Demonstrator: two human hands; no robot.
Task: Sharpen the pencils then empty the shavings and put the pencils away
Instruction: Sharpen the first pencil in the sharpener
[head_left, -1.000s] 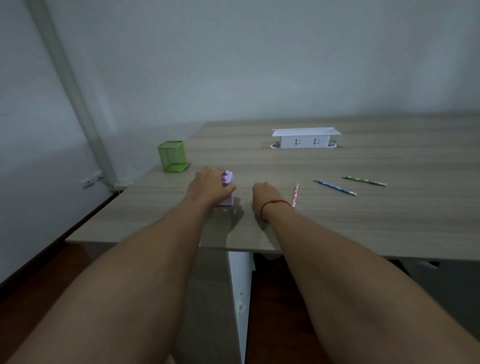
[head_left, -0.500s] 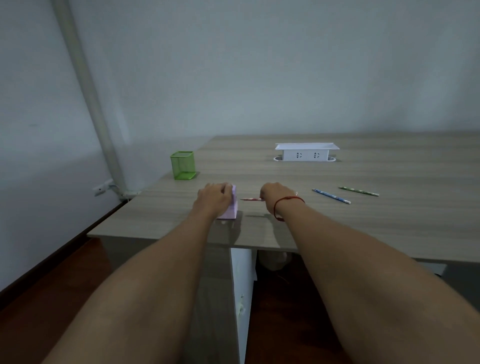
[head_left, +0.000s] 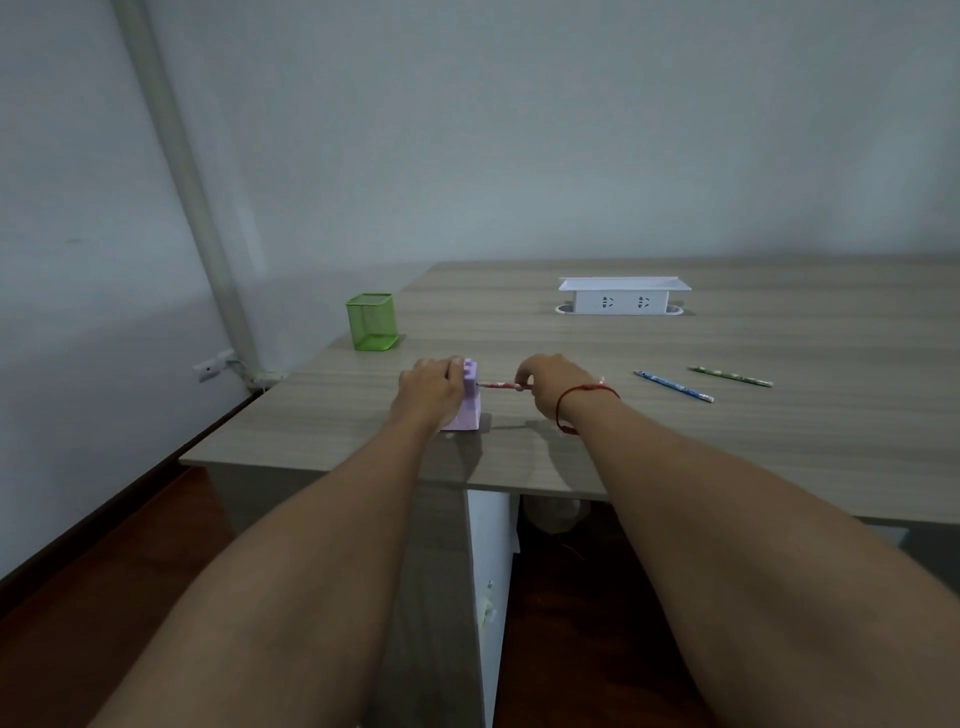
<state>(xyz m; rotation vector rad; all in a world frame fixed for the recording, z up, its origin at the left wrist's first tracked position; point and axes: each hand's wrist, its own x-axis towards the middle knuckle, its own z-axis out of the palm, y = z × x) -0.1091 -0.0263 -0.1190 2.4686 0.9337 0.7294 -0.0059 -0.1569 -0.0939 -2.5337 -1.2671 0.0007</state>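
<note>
We see nothing in the green holder (head_left: 372, 328); our left hand (head_left: 431, 387) grips the sharpener (head_left: 467, 402), our right hand (head_left: 553, 382) pinches the red pencil (head_left: 500, 385) at it

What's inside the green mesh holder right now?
The green mesh holder looks empty through what shows of its mesh and open top, no pencils sticking out. Its bottom is too dim to confirm.

A small lilac sharpener (head_left: 467, 402) stands upright near the front edge of the wooden desk, and a red patterned pencil (head_left: 501, 385) lies level with its tip at the sharpener's right face. A blue pencil (head_left: 673, 386) and a green pencil (head_left: 730, 376) lie flat, slightly apart, well off to the right. A green mesh pencil holder (head_left: 372, 320) stands upright by the desk's left edge.
</note>
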